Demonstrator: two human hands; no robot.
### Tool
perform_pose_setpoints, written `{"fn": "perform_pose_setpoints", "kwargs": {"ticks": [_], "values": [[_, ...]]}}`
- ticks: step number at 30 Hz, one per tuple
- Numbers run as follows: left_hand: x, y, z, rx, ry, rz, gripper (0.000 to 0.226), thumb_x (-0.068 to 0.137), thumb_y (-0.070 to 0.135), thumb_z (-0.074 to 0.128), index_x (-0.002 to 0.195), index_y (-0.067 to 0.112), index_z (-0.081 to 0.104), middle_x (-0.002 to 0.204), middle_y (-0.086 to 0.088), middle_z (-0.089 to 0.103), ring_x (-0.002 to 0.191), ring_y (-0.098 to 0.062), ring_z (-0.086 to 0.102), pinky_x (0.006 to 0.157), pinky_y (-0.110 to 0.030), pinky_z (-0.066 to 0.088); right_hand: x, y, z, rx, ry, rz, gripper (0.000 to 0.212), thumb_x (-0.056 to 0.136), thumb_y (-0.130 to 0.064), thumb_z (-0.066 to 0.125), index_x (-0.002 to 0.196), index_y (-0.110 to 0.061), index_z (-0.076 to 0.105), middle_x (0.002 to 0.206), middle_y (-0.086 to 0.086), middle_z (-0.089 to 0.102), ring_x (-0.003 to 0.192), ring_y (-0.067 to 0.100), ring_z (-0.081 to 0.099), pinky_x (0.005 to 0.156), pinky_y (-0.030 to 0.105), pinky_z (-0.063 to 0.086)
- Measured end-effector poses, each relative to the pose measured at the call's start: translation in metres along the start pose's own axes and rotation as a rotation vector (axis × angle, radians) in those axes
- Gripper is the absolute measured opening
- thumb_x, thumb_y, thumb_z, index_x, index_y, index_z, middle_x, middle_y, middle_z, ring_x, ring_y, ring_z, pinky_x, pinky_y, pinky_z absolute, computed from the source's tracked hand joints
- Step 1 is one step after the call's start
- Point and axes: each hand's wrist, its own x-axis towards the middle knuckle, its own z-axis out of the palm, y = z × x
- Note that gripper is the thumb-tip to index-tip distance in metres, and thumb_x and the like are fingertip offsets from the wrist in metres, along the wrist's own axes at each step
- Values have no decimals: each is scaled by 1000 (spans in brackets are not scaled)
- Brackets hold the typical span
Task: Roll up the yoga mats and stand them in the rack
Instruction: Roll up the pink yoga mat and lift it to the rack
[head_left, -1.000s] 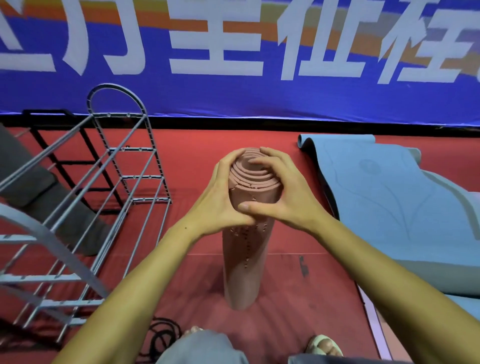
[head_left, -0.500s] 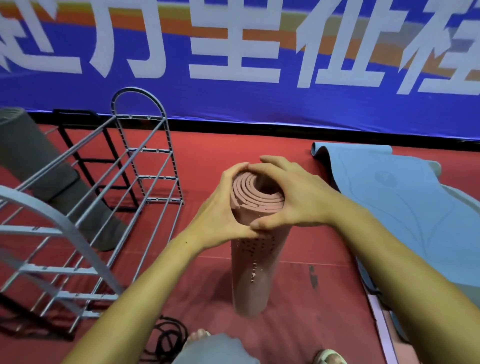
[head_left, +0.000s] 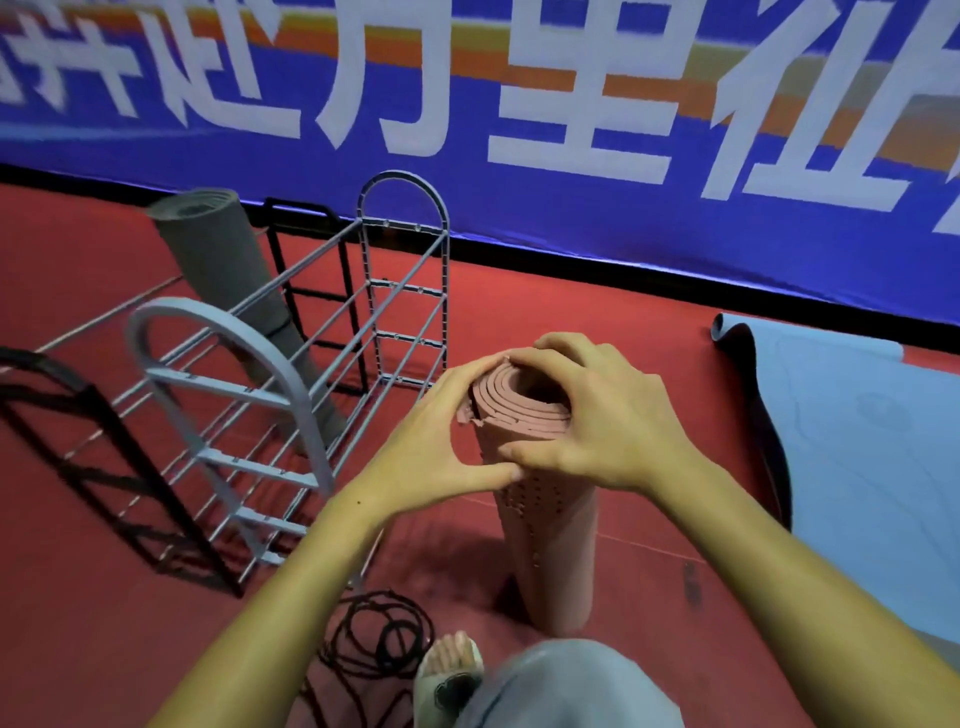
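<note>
A blue banner (head_left: 519, 218) with large white characters runs along the back, above a red floor (head_left: 104, 623). At the right, a light blue mat (head_left: 872, 467) lies unrolled on the floor, its far corner curled up to show a dark underside. To the left stands a grey wire rack (head_left: 249, 374) with arched ends, and a black frame (head_left: 104, 467) sits beside it on its left. A dark grey rolled mat (head_left: 223, 270) leans tilted behind the rack's bars; whether it sits in the rack or behind it cannot be told.

Near the centre, a pink rolled mat (head_left: 550, 551) stands upright on the floor, just right of the rack and apart from it. Its top end shows the spiral of layers, and small perforations dot its side.

Both hands wrap the top of the pink roll. The left hand (head_left: 431, 441) curls around its left side, thumb across the front. The right hand (head_left: 597, 421) grips from the right, fingers over the top rim and thumb meeting the left thumb.

A coil of black cord (head_left: 379, 639) lies on the floor near a sandalled foot (head_left: 449, 670) and a knee in grey fabric (head_left: 566, 686).
</note>
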Motion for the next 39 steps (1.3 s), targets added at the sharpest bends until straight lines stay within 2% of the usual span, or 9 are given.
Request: {"fn": "perform_pose_setpoints", "kwargs": {"ticks": [10, 15, 18, 22, 25, 28, 31, 35, 39], "values": [[-132, -43, -59, -72, 201, -196, 99, 76, 27, 94, 158, 30, 39, 159, 14, 45, 148, -14, 45, 118, -44, 42, 17, -127, 48, -196, -97, -253, 90, 65, -85, 61, 143, -44, 46, 146, -11, 47, 115, 25, 53, 64, 32, 38], [-200, -77, -59, -109, 339, -282, 102, 75, 23, 97, 158, 27, 39, 157, 11, 49, 144, -16, 50, 113, -39, 45, 14, -173, 69, -277, -189, -375, 92, 65, -87, 60, 143, -39, 47, 147, -6, 47, 113, 29, 53, 61, 33, 41], [-239, -118, -40, -145, 471, -462, 93, 73, 21, 96, 152, 24, 47, 134, 15, 64, 114, -9, 67, 93, -21, 53, 8, -190, 75, -292, -236, -415, 92, 66, -87, 60, 143, -38, 46, 150, -6, 45, 115, 29, 51, 60, 34, 46], [-299, -190, 1, -220, 500, -796, 46, 75, 36, 95, 112, 20, 72, 86, 5, 76, 67, -6, 65, 69, -27, 54, 7, -210, 86, -333, -286, -434, 91, 65, -87, 62, 141, -38, 49, 151, -6, 43, 114, 29, 50, 59, 33, 42], [-351, -244, 42, -288, 473, -1057, 42, 73, 40, 95, 91, 9, 72, 62, 17, 71, 55, 2, 60, 64, -23, 53, 10, -227, 99, -341, -313, -455, 91, 62, -85, 65, 138, -36, 52, 151, -4, 45, 114, 31, 51, 60, 34, 42], [-386, -286, 76, -228, 339, -1218, 53, 62, 70, 82, 73, 18, 73, 60, 5, 72, 61, -17, 71, 67, -43, 60, 10, -243, 112, -364, -336, -488, 93, 61, -84, 65, 139, -36, 52, 150, -3, 46, 114, 32, 51, 59, 33, 39], [-392, -299, 96, -37, 212, -1310, 53, 74, 64, 81, 54, 21, 56, 54, 3, 59, 71, -27, 67, 67, -35, 50, 8, -251, 120, -360, -335, -506, 94, 62, -85, 63, 141, -36, 51, 149, -3, 47, 112, 33, 52, 58, 33, 34], [-393, -324, 124, -15, 190, -1490, 74, 54, 90, 66, 79, 20, 68, 81, -1, 71, 87, -28, 71, 75, -39, 57, 9, -252, 120, -354, -350, -497, 94, 62, -85, 63, 142, -37, 48, 150, -4, 44, 114, 32, 50, 59, 34, 35], [-396, -343, 141, -1, 185, -1534, 52, 63, 65, 81, 87, 20, 70, 90, -6, 74, 93, -31, 72, 79, -44, 61, 7, -249, 117, -359, -353, -479, 94, 63, -85, 64, 143, -38, 47, 152, -5, 42, 116, 32, 49, 60, 34, 35]]}}
